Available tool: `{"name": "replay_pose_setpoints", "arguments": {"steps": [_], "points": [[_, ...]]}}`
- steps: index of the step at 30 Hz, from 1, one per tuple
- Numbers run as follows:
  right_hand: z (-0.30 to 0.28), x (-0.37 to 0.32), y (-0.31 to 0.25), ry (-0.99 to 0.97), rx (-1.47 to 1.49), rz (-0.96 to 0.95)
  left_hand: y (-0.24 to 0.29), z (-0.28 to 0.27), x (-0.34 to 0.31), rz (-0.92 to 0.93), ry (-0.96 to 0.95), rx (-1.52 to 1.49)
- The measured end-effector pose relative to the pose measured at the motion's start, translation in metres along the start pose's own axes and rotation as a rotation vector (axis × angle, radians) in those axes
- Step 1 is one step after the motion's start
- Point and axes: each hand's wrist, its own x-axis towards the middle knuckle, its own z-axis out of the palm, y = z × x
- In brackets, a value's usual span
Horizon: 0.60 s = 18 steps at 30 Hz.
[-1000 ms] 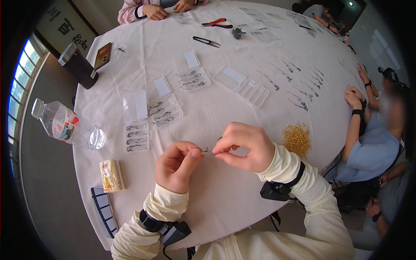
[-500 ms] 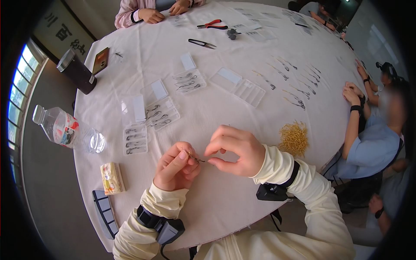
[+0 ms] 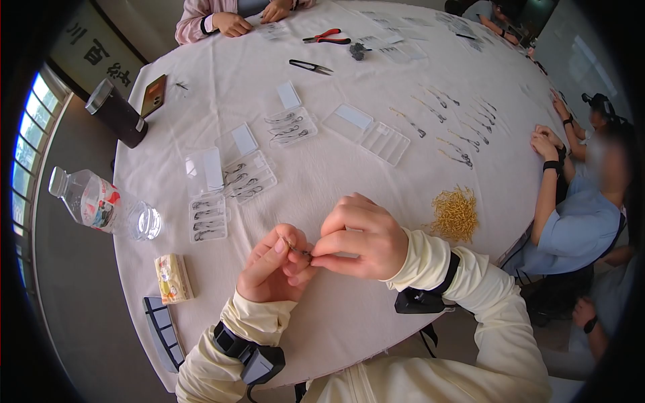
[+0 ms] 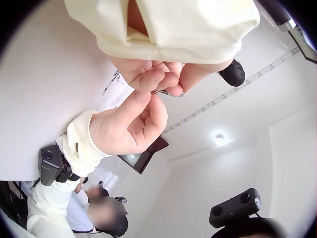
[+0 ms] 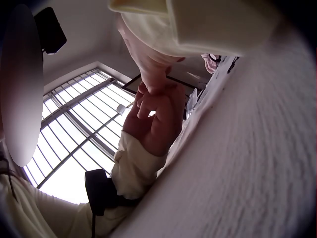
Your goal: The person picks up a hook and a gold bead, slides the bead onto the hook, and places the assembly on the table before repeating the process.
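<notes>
Over the near part of the table, a small dark bundle of fishing hooks [image 3: 299, 251] with a gold-coloured end is between my hands. My left hand [image 3: 269, 267] pinches it between thumb and forefinger, its other fingers curled below. Thumb and fingertips of my right hand [image 3: 363, 240] pinch the dark right end. In the left wrist view, thin metal hooks [image 4: 162, 92] show where the fingertips meet. In the right wrist view, the hands hide the bundle. Nearest the right hand lies a pile of short gold-coloured strips [image 3: 454, 213].
Clear compartment boxes [image 3: 208, 216] with hooks stand ahead, beside an open box [image 3: 384, 143]. Hook bundles with gold ends [image 3: 457, 153] lie at right. Farther off are thread snips [image 3: 310, 66] and red-handled pliers [image 3: 327, 36]. A water bottle [image 3: 101, 201] and tissue pack [image 3: 173, 278] stand left.
The bundle shows more plainly in the left fingers, its gold end up. My right hand opened its fingers away from it, then closed in and pinches its dark end.
</notes>
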Motion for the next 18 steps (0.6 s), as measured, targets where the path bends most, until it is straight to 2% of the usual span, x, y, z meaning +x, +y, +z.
{"name": "replay_pose_setpoints", "arguments": {"steps": [12,18], "points": [[0.0026,-0.0001,0.0006,0.046,0.015,0.004,-0.0038,0.0059,-0.0021,0.028,0.072,-0.021],[0.0041,0.0004,-0.0006,0.082,0.04,0.004,-0.003,0.0042,-0.0008,0.045,0.029,-0.024]]}}
